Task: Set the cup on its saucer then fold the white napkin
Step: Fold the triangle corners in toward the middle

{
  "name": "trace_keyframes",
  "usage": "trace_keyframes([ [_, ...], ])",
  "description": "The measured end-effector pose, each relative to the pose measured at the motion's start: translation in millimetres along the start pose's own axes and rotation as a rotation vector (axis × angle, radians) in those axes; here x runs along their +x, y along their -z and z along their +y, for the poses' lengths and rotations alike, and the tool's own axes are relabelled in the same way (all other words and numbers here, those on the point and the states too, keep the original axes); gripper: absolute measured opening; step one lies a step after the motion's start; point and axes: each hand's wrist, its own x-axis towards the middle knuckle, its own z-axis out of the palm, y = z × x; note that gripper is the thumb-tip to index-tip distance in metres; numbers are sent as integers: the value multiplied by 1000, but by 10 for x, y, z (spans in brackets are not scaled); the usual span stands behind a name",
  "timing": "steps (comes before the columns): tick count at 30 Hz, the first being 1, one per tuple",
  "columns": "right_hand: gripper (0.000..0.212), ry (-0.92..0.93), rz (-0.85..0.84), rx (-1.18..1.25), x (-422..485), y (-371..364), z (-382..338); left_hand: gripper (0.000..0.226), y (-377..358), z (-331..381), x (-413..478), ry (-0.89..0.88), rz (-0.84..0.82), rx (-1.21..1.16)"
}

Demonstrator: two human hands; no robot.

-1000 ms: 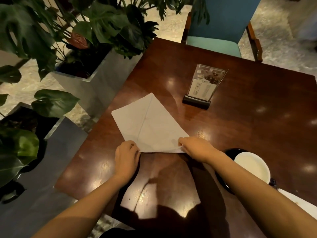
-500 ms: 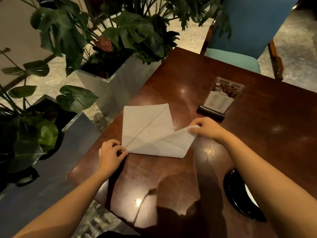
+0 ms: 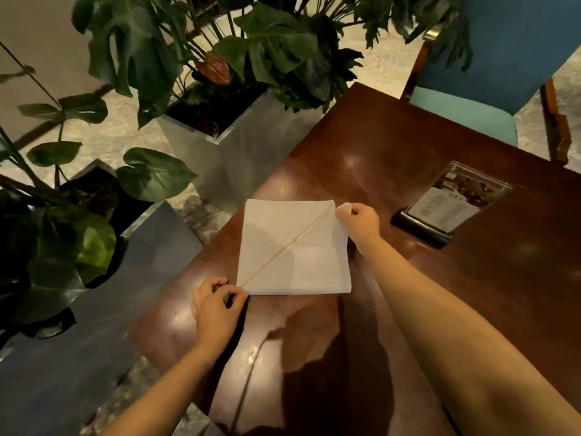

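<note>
The white napkin (image 3: 292,247) lies on the dark wooden table (image 3: 440,278) as a square with a diagonal edge running from its near left corner to its far right corner. My left hand (image 3: 217,306) pinches the near left corner. My right hand (image 3: 358,220) pinches the far right corner, where a flap tip sticks up slightly. The cup and its saucer are out of view.
A clear menu stand on a black base (image 3: 452,206) sits just right of my right hand. A blue chair (image 3: 490,77) stands at the far side. Metal planters with large-leaved plants (image 3: 220,77) crowd the table's left edge.
My right hand carried the napkin's near right corner up and across to the far right, laying a flap over the cloth. The view swung left, and the saucer left the frame.
</note>
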Motion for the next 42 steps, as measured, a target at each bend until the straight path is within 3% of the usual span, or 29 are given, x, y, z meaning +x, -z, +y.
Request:
trace_keyframes([
  [6, 37, -25, -2, -175, 271, -193, 86, 8, 36, -1, -64, -37, 9, -47],
  [10, 8, -5, -23, -300, 331, -222, 122, 7, 10, 8, -69, -33, 36, -60],
  [15, 20, 144, 32, -276, 404, -215, 72, 5, -14, -5, -63, -19, 48, -64],
  [23, 9, 302, -131, -356, 512, -189, -24, 5, -14, 19, -57, 8, 53, -74],
  [27, 8, 296, -245, -440, 524, -138, 11, 6, -23, 16, -66, 7, 63, -79],
  [32, 21, 348, -271, -407, 584, -119, -73, 9, -55, 8, -74, 15, 79, -95],
  [37, 16, 334, -248, -474, 626, -163, -49, 15, -70, -6, -79, -1, 94, -102],
  [42, 8, 242, -233, -219, 570, -23, 52, 16, -81, -18, -83, -13, 105, -102],
])
